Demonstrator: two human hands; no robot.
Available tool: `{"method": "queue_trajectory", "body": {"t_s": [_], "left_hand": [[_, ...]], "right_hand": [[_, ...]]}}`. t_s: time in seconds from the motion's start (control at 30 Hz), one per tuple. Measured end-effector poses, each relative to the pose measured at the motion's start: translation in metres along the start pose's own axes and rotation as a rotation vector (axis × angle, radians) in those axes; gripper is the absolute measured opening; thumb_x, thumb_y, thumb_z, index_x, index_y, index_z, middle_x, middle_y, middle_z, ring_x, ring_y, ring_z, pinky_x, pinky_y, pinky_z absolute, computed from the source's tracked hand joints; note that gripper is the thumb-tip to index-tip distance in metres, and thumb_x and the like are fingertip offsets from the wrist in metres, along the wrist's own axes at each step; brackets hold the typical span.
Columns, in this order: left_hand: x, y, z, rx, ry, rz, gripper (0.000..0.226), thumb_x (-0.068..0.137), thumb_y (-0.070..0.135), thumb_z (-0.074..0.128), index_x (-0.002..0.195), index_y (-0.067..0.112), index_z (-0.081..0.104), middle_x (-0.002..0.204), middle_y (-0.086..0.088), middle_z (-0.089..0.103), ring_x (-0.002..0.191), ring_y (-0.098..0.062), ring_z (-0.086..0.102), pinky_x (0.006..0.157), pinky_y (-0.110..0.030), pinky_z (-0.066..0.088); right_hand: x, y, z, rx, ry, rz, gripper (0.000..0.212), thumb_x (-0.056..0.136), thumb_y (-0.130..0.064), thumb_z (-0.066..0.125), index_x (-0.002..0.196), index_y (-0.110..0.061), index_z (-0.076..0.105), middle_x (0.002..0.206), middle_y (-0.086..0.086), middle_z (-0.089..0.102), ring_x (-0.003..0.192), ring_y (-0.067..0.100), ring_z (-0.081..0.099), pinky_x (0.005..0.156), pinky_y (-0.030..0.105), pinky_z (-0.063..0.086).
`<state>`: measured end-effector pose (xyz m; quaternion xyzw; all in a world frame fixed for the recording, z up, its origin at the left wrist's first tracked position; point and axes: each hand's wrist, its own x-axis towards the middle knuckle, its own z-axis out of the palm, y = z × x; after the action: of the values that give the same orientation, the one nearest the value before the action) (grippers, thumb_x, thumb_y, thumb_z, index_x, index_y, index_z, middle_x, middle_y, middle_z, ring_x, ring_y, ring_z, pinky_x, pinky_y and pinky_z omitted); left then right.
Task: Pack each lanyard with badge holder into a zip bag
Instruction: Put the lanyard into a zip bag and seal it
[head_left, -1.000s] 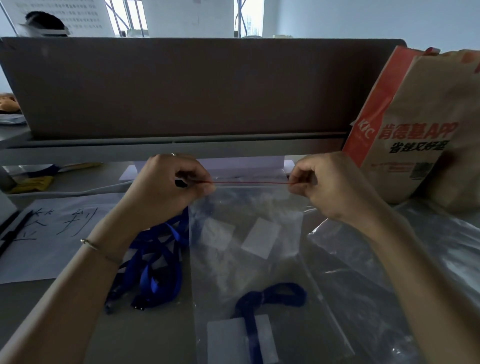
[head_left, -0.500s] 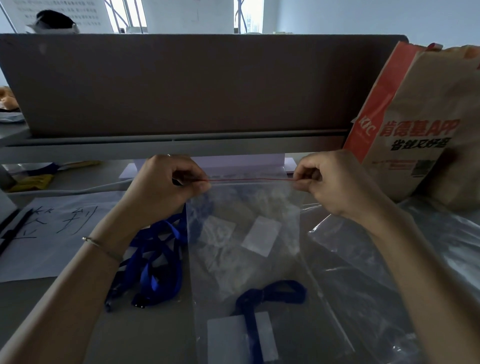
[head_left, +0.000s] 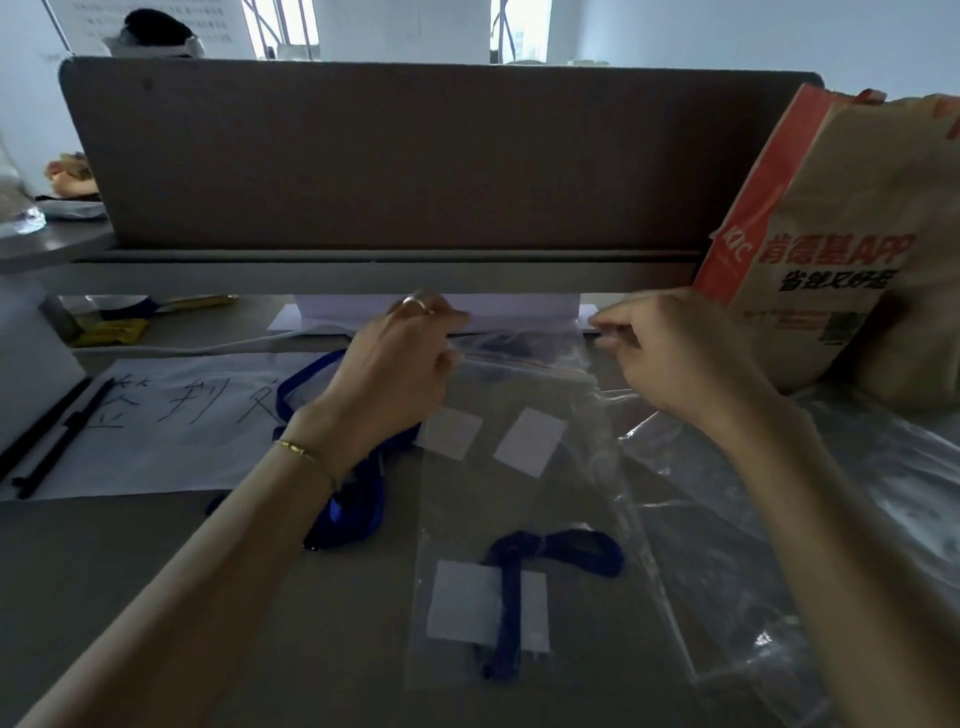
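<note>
Reaching in from the bottom corners of the frame, both your forearms angle up toward the middle, where the zip bag (head_left: 524, 499) lies flat on the grey desk (head_left: 130, 597). Your left hand (head_left: 395, 374) sits at the bag's upper left corner, knuckles up, fingers curled in and pinching the top edge right by the red zip line (head_left: 511, 362); there's a ring on one finger and a thin bracelet (head_left: 304, 454) on that wrist. Your right hand (head_left: 670, 358) is at the upper right corner of the bag, fingers curled too, but it's motion-blurred, so I honestly can't tell if it's actually pinching the plastic or just held beside it.

The lanyard with badge holder (head_left: 511, 603) is already inside the bag, down in its lower part, blue strap looped over the white card. Two small white rectangles show through the plastic further up.

A pile of loose blue lanyards (head_left: 353, 499) sits under your left wrist, next to a paper sheet (head_left: 171, 426) with handwriting at left. A brown paper takeaway bag (head_left: 852, 244) stands at upper right, with crinkly clear plastic (head_left: 779, 519) spread below it.
</note>
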<state>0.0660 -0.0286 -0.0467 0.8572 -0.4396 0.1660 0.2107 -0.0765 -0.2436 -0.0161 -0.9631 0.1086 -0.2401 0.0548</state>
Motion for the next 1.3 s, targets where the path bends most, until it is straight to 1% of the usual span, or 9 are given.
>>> {"method": "queue_trajectory", "body": {"t_s": [0.07, 0.2, 0.33, 0.53, 0.73, 0.83, 0.97, 1.17, 1.3], "left_hand": [[-0.01, 0.017, -0.005, -0.039, 0.002, 0.053, 0.027, 0.095, 0.013, 0.055, 0.118, 0.021, 0.067, 0.115, 0.005, 0.062, 0.095, -0.01, 0.06, 0.078, -0.021, 0.047], [-0.048, 0.039, -0.001, -0.087, -0.41, 0.159, 0.023, 0.095, 0.014, 0.057, 0.108, 0.028, 0.069, 0.098, 0.017, 0.062, 0.075, 0.004, 0.06, 0.065, -0.007, 0.045], [-0.063, 0.035, 0.015, -0.093, -0.616, 0.098, 0.029, 0.086, 0.004, 0.055, 0.098, 0.022, 0.074, 0.095, 0.008, 0.072, 0.085, -0.006, 0.067, 0.077, -0.026, 0.055], [-0.061, 0.02, 0.023, -0.304, -0.672, -0.002, 0.027, 0.093, 0.013, 0.061, 0.097, 0.039, 0.068, 0.095, 0.019, 0.068, 0.087, 0.009, 0.062, 0.074, -0.011, 0.045], [-0.06, -0.002, 0.015, -0.445, -0.642, -0.078, 0.018, 0.101, 0.018, 0.053, 0.111, 0.026, 0.067, 0.097, 0.008, 0.071, 0.084, -0.002, 0.068, 0.08, -0.024, 0.057], [-0.06, -0.01, 0.013, -0.418, -0.624, -0.069, 0.019, 0.101, 0.019, 0.052, 0.113, 0.025, 0.065, 0.102, 0.008, 0.069, 0.088, -0.004, 0.067, 0.082, -0.025, 0.057], [-0.058, -0.018, 0.015, -0.392, -0.554, -0.092, 0.021, 0.102, 0.02, 0.049, 0.116, 0.022, 0.065, 0.11, 0.008, 0.065, 0.094, -0.008, 0.066, 0.084, -0.028, 0.057], [-0.057, -0.016, 0.022, -0.521, -0.482, -0.242, 0.025, 0.105, 0.021, 0.042, 0.11, 0.018, 0.066, 0.094, 0.003, 0.073, 0.076, -0.006, 0.071, 0.069, -0.023, 0.058], [-0.05, -0.018, 0.029, -0.268, -0.357, -0.142, 0.022, 0.101, 0.02, 0.05, 0.116, 0.024, 0.065, 0.104, 0.009, 0.07, 0.081, -0.001, 0.067, 0.074, -0.018, 0.054]], "right_hand": [[-0.021, -0.017, -0.006, 0.107, -0.116, -0.084, 0.015, 0.091, -0.02, 0.068, 0.103, -0.023, 0.077, 0.096, -0.002, 0.076, 0.085, 0.016, 0.07, 0.079, 0.036, 0.057], [-0.079, -0.049, -0.009, 0.179, -0.507, -0.206, 0.021, 0.089, -0.026, 0.069, 0.109, -0.027, 0.075, 0.106, -0.008, 0.074, 0.096, 0.01, 0.067, 0.087, 0.031, 0.055], [-0.117, -0.066, 0.004, 0.056, -0.759, -0.335, 0.075, 0.08, -0.055, 0.069, 0.147, -0.038, 0.042, 0.145, -0.012, 0.046, 0.13, 0.012, 0.046, 0.108, 0.032, 0.042], [-0.125, -0.077, 0.014, -0.111, -0.653, -0.439, 0.083, 0.081, -0.035, 0.071, 0.152, -0.034, 0.028, 0.136, 0.0, 0.052, 0.121, 0.021, 0.053, 0.097, 0.04, 0.051], [-0.099, -0.075, -0.006, 0.145, -0.697, -0.245, 0.031, 0.085, -0.027, 0.054, 0.114, -0.035, 0.059, 0.066, -0.014, 0.054, 0.072, 0.006, 0.054, 0.067, 0.026, 0.044], [-0.074, -0.069, 0.002, 0.269, -0.718, -0.191, 0.021, 0.089, -0.024, 0.047, 0.095, -0.027, 0.067, 0.078, -0.009, 0.066, 0.078, 0.01, 0.06, 0.076, 0.038, 0.05], [-0.047, -0.063, 0.014, 0.356, -0.781, -0.121, 0.02, 0.093, -0.008, 0.051, 0.085, -0.007, 0.07, 0.068, -0.003, 0.058, 0.061, 0.005, 0.05, 0.062, 0.026, 0.04], [-0.048, -0.064, 0.038, -0.191, -0.52, -0.233, 0.028, 0.088, -0.018, 0.056, 0.114, -0.021, 0.068, 0.115, 0.0, 0.064, 0.11, 0.023, 0.06, 0.091, 0.038, 0.05], [-0.06, -0.078, 0.039, -0.077, -0.606, -0.274, 0.041, 0.078, -0.032, 0.066, 0.118, -0.027, 0.061, 0.117, -0.001, 0.054, 0.11, 0.023, 0.056, 0.093, 0.04, 0.05]]}}
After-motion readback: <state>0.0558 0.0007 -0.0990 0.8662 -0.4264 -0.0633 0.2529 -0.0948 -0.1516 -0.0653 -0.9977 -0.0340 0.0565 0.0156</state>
